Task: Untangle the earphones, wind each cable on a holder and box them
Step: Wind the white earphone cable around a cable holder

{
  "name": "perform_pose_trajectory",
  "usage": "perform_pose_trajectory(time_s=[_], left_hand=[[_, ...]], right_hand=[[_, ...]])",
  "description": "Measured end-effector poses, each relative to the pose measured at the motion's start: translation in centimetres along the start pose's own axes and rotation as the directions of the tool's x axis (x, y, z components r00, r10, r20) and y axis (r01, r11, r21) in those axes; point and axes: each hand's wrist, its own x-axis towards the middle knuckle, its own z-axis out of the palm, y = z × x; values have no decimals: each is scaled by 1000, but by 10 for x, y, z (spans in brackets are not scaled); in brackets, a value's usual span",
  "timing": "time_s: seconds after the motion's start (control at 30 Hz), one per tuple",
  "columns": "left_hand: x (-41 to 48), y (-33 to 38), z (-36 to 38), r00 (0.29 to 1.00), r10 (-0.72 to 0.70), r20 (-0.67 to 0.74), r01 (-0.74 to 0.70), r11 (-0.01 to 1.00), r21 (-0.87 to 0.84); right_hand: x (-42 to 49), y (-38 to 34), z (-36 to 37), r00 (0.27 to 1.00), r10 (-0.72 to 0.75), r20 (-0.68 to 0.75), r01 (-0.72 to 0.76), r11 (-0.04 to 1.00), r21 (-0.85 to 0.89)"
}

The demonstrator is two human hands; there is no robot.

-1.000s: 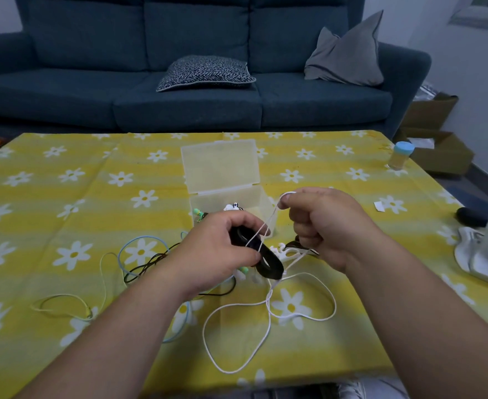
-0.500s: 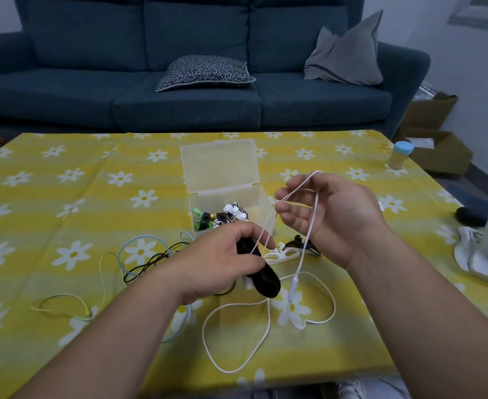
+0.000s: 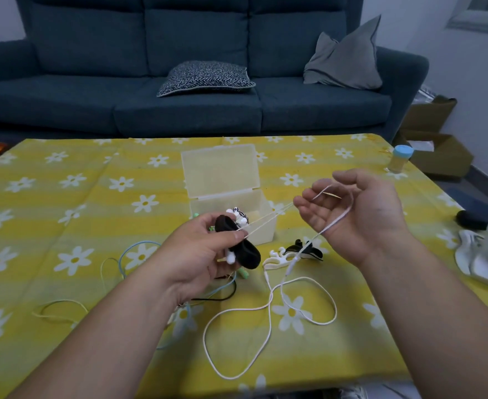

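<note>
Your left hand (image 3: 202, 251) grips the black holder (image 3: 237, 246) above the middle of the table (image 3: 64, 214), thumb and fingers curled around it. A small white bud (image 3: 230, 257) shows at the holder's lower side, against your fingers.

From the holder two strands of the white cable (image 3: 268, 218) run taut up to your right hand (image 3: 361, 214). That hand is raised palm up, its fingers loosely bent and not clamped; the cable lies draped over them and drops off the palm to the cloth. The slack lies in wide loops near the table's near edge.

The clear box (image 3: 228, 203) stands at the table's centre, just beyond your left hand, with its lid tipped back. Inside it is a wound black-and-white set (image 3: 238, 216).

Between your hands, on the cloth, lie a white holder (image 3: 277, 259) and, touching it on the right, a second dark holder (image 3: 306, 250); the hanging cable passes in front of both.

Left of your left wrist a blue cable (image 3: 130, 251) and a black cable (image 3: 219, 298) lie tangled together, and a pale yellow cable (image 3: 61, 309) curls toward the near left corner.

A blue-capped bottle (image 3: 399, 158) stands by the far right corner.
</note>
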Motion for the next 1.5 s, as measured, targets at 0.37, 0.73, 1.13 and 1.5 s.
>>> perform_pose_trajectory(time_s=[0.37,0.73,1.13,1.5], left_hand=[[6,-2,-5,986,-42,-159,41,999,-16],[11,-1,-11,968,77,-240,-66,996,53],[3,-3,-2,993,90,-75,-78,986,149],[-10,-12,17,991,-3,136,-20,986,166]], right_hand=[[-1,5,-2,994,27,102,33,838,-544],[-2,3,-10,975,-26,221,209,441,-873],[-1,-2,-8,936,-215,280,347,420,-839],[12,12,0,901,-371,227,398,494,-773]])
